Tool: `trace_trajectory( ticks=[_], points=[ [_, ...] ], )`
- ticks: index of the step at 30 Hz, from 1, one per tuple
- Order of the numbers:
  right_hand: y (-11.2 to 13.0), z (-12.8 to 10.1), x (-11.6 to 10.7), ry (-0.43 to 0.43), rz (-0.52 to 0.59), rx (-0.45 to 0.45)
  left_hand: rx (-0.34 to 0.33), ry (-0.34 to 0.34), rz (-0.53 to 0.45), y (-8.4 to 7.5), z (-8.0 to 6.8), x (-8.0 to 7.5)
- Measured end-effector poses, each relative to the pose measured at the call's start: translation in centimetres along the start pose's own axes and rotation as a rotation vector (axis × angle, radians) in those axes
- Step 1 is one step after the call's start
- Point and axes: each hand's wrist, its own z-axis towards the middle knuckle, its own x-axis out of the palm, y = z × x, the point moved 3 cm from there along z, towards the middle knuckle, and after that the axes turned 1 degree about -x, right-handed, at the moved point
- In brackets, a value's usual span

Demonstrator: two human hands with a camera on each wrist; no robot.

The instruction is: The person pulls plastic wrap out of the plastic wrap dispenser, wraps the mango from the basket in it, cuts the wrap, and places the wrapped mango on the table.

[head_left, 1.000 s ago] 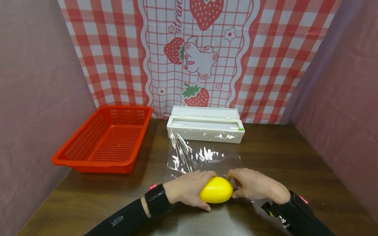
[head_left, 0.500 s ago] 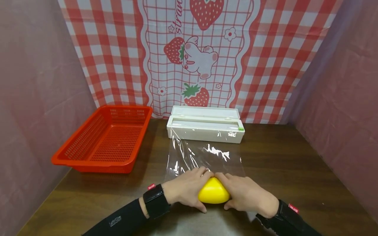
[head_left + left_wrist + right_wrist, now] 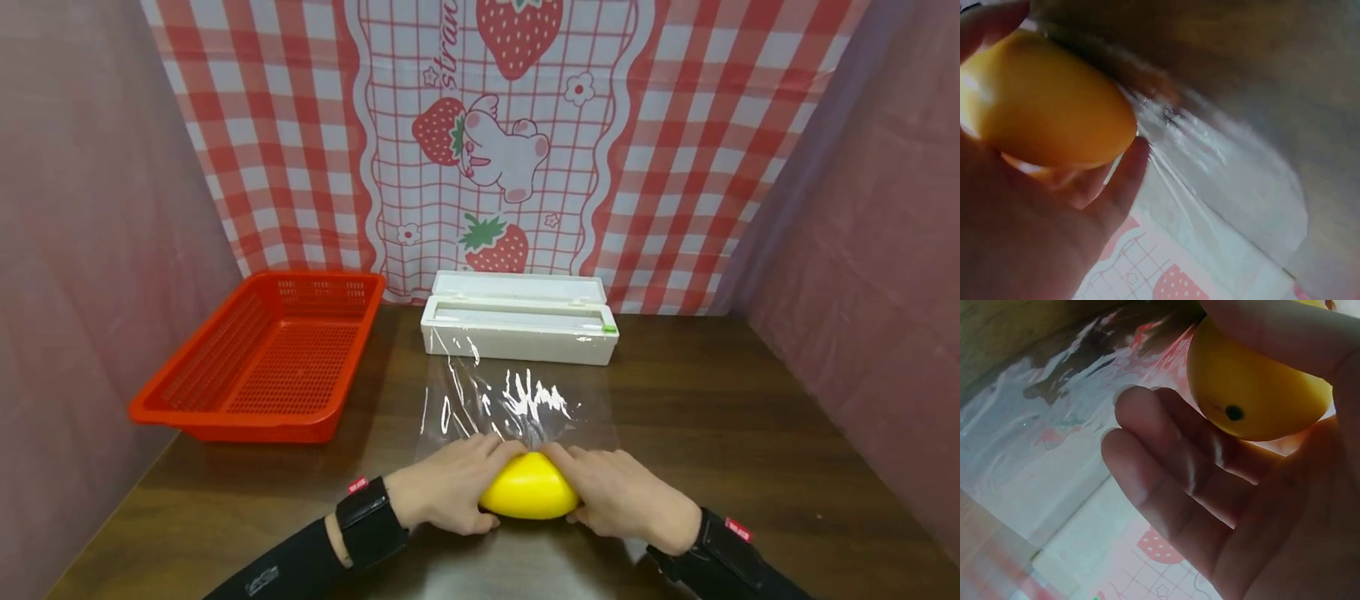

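A smooth yellow oval fruit [image 3: 531, 492] lies crosswise low in the middle of the head view. From its left side my left hand [image 3: 450, 483] grips it, thumb at the near edge and fingers over the far side. My right hand [image 3: 626, 496] holds the opposite end the same way. A small dark green spot marks that end of the fruit [image 3: 1260, 387] in the right wrist view. Clear cling film [image 3: 517, 408] stretches from a white dispenser box [image 3: 521, 343] towards both hands, its near part hidden behind them.
An orange-red slotted plastic basket [image 3: 247, 419] stands on the left of the brown wooden table [image 3: 720, 417]. The dispenser's lid [image 3: 519, 287] is raised, with a green slider [image 3: 610, 329] at its right end. A checked strawberry cloth [image 3: 300, 125] hangs behind.
My right hand has come in from the right and now grips the fruit's right end. Fruit and left hand have shifted slightly left. Glints on the film have changed.
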Motion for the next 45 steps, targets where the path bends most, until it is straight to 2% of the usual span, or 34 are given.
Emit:
trace_trajectory(
  ticks=[5, 9, 13, 16, 20, 24, 29, 36, 41, 45],
  points=[
    [-0.06, -0.05, 0.09, -0.015, 0.002, -0.001, -0.041, 0.035, -0.045, 0.33, -0.57, -0.21],
    [-0.13, -0.04, 0.06, -0.030, 0.013, -0.006, -0.054, 0.049, -0.028, 0.25, -0.76, -0.27],
    [-0.18, 0.04, 0.11, -0.029, 0.039, -0.015, -0.060, 0.043, -0.013, 0.28, -0.86, -0.16],
    [-0.22, 0.12, 0.20, -0.021, 0.060, -0.014, -0.067, 0.039, -0.037, 0.39, -0.98, -0.10],
    [-0.18, 0.20, 0.28, -0.035, 0.030, -0.014, -0.075, 0.025, -0.046, 0.46, -0.94, -0.23],
    [-0.06, 0.25, 0.28, -0.057, -0.027, -0.018, -0.069, 0.024, 0.003, 0.46, -0.69, -0.37],
    [0.15, 0.29, 0.24, -0.055, -0.026, -0.033, -0.055, 0.035, 0.062, 0.40, -0.34, -0.17],
    [0.65, 0.52, 0.31, -0.133, -0.125, -0.108, -0.022, 0.002, 0.155, 0.22, -0.09, -0.06],
    [0.66, 0.57, 0.45, -0.136, -0.161, -0.107, -0.018, -0.023, 0.112, 0.33, -0.34, -0.25],
    [0.59, 0.55, 0.46, -0.116, -0.121, -0.089, -0.037, -0.012, 0.044, 0.52, -0.62, -0.52]
  ],
)
